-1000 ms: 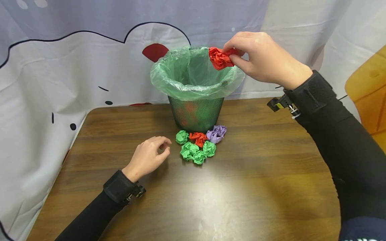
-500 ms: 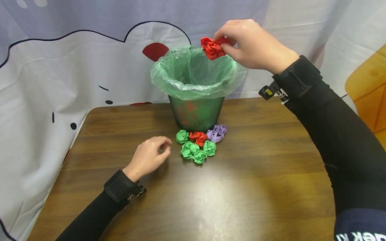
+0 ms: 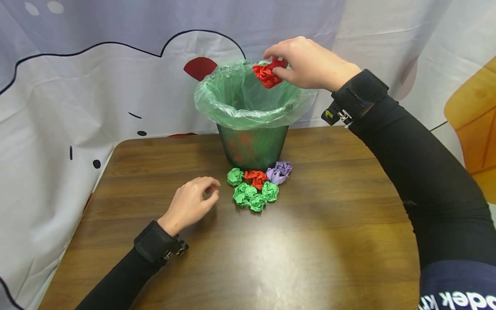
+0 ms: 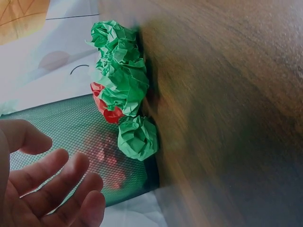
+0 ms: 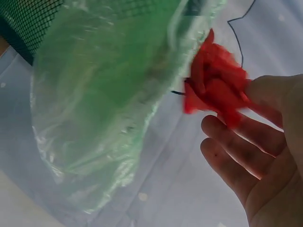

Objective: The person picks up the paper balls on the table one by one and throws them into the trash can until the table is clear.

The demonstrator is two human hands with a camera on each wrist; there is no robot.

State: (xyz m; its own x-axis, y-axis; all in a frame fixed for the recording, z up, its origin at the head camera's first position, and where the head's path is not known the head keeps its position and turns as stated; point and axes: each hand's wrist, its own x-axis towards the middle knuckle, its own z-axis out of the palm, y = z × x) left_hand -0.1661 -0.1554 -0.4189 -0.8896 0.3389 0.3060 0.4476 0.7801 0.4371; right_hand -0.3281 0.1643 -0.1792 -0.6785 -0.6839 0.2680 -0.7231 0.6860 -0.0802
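My right hand pinches a crumpled red paper ball between thumb and fingers, over the mouth of a mesh wastebasket. A green plastic liner folds over the basket's rim. In the right wrist view the red ball is blurred, just past the liner's edge. My left hand stays low by the table with loosely curled fingers, holding nothing. To its right lie several green paper balls, a red one and purple crumpled paper, bunched at the basket's foot.
The wooden table runs up to a printed cloth hanging behind the basket. Reddish shapes show through the basket's mesh in the left wrist view. Black straps with small cameras circle both wrists.
My right hand has carried the red paper ball leftward over the basket, first rising, then dropping a little. My left hand and the balls on the table have stayed put.
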